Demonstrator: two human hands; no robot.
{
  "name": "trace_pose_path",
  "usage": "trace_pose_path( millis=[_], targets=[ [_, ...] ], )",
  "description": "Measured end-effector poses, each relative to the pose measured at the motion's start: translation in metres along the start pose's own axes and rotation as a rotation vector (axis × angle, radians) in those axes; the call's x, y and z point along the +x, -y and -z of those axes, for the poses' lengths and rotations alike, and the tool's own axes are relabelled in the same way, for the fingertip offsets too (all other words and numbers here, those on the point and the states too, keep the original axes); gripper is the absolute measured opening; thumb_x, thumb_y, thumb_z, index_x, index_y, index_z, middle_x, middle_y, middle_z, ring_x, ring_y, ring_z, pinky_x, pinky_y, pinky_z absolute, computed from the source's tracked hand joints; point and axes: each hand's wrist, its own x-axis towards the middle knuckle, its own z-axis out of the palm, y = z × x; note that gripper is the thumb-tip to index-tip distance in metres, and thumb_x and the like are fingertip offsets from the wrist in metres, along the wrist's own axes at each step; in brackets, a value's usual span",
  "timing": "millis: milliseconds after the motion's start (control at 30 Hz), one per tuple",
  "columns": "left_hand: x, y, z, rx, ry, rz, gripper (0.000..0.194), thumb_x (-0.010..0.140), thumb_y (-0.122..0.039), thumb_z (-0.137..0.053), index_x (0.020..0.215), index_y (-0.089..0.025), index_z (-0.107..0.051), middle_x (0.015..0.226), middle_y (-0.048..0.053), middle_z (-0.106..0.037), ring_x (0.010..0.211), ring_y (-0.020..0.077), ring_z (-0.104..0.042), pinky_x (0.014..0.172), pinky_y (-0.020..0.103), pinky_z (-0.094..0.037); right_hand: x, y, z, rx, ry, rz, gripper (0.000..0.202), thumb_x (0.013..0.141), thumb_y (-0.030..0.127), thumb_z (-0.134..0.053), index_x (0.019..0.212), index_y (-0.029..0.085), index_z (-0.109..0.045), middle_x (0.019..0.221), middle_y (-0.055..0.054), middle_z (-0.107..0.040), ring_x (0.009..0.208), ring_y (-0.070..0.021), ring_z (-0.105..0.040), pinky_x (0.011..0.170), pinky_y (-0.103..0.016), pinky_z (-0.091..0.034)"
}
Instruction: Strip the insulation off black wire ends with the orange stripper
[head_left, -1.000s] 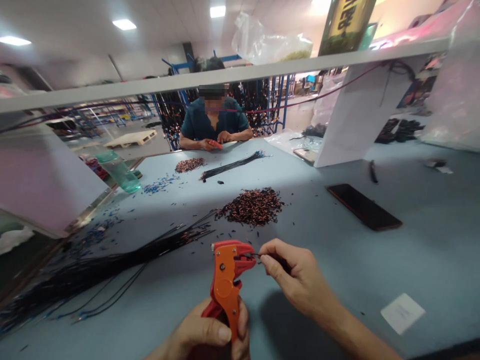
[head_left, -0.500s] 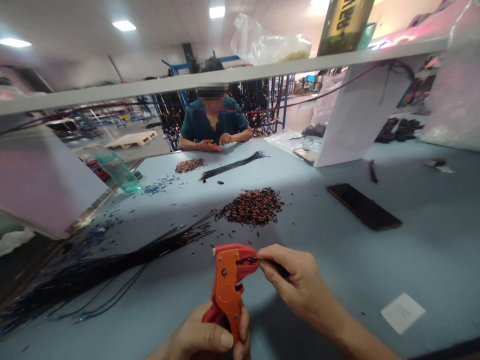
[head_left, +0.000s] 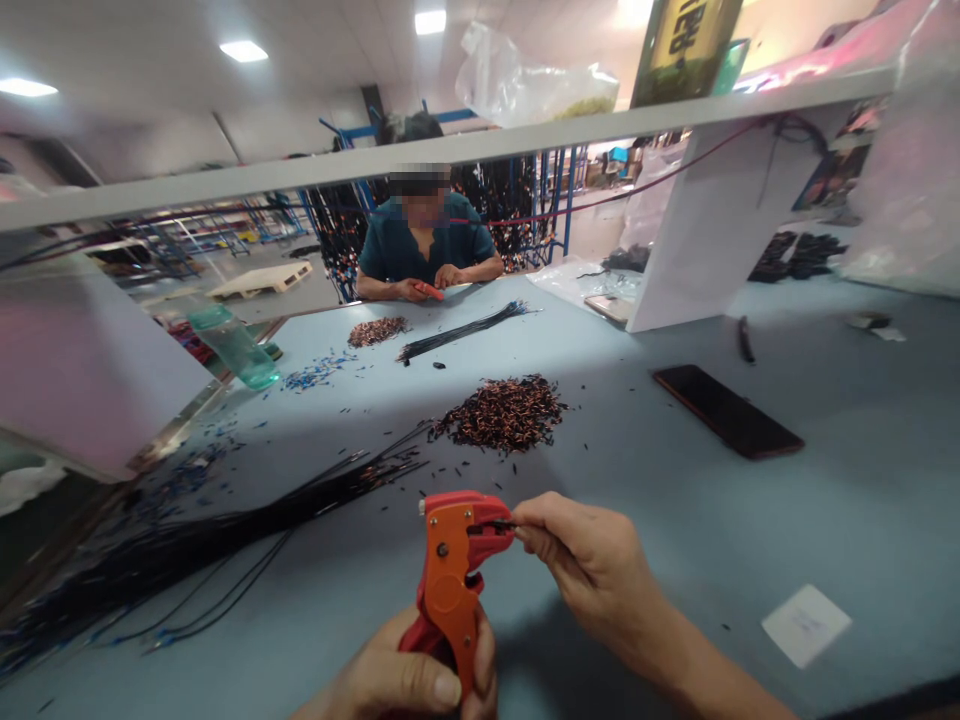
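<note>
Closed around the handles of a red and orange wire stripper [head_left: 448, 585], my left hand [head_left: 416, 672] holds the tool upright over the table's near side. My right hand [head_left: 589, 555] pinches a short black wire [head_left: 504, 524], whose end lies in the stripper's jaws. Most of that wire is hidden by the fingers. Beyond the tool is a heap of cut black wire pieces with copper ends [head_left: 504, 412]. A long bundle of black wires [head_left: 225, 535] stretches across the left of the table.
A black phone [head_left: 726, 410] and a white paper square [head_left: 806, 625] lie at right. Across the table a person [head_left: 427, 245] holds a red tool near another wire bundle [head_left: 465, 332]. A green bottle [head_left: 236, 345] leans at left; a shelf [head_left: 480, 140] spans overhead.
The wire stripper and my left hand have shifted slightly left. My right hand has stayed nearly in place, its fingers still pinching at the jaws.
</note>
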Motion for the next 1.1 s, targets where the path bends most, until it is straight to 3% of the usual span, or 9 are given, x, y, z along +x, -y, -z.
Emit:
trace_pose_path(
  millis=[267,800,1100],
  targets=[
    [-0.0024,0.0000,0.0036,0.058,-0.009,0.011,0.023,0.067,-0.031,-0.074,0.077,-0.013,-0.064,0.059,0.003,-0.055,0.059,0.0154,-0.050,0.061,0.028,-0.036,0.0012,0.0002,0.0019,0.003,0.019,0.070,0.023,0.098,0.018,-0.047,0.086,0.019,-0.067,0.063,0.001,-0.061,0.052,-0.0099,-0.053,0.051,-0.020,-0.043],
    [-0.0019,-0.0035,0.0016,0.096,-0.055,0.070,0.032,0.068,-0.041,-0.074,0.066,-0.017,-0.053,0.048,-0.001,-0.047,0.049,0.0113,-0.039,0.052,0.025,-0.023,-0.0006,-0.0030,0.0023,-0.022,0.040,0.013,0.023,0.098,0.021,-0.048,0.084,0.019,-0.065,0.063,0.001,-0.063,0.050,-0.0095,-0.051,0.050,-0.019,-0.041],
    [0.0033,0.0036,0.0044,0.159,-0.042,0.032,0.039,0.069,-0.049,-0.075,0.063,-0.018,-0.051,0.044,-0.002,-0.045,0.042,0.0105,-0.039,0.047,0.025,-0.023,0.0002,0.0011,0.0027,-0.018,0.080,-0.031,0.023,0.096,0.020,-0.045,0.079,0.020,-0.062,0.059,0.003,-0.055,0.047,-0.0099,-0.043,0.048,-0.021,-0.036]
  ],
)
